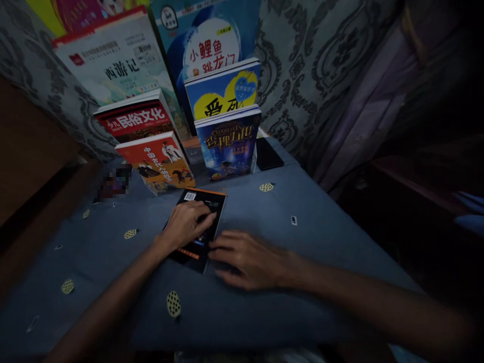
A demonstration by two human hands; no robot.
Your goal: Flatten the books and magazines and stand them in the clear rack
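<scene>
A dark book (199, 246) with a barcode near its top edge and orange strips lies flat on the blue cloth. My left hand (191, 221) rests on top of this book, fingers bent loosely and apart, covering part of the cover. Beside the book's lower right edge is my right hand (244, 258), fingers stretched toward it and a little blurred. Whether the right fingertips touch the edge I cannot tell. Just beyond stand a red-orange book (159, 164) and a dark blue book (229, 146), both upright.
Behind them more books stand in tiers: a red one (130, 118), a blue-and-yellow one (223, 93), a pale one (109, 60) and a large blue one (170, 45). A black flat object (269, 154) lies to the right. Patterned wallpaper (295, 65) backs the table.
</scene>
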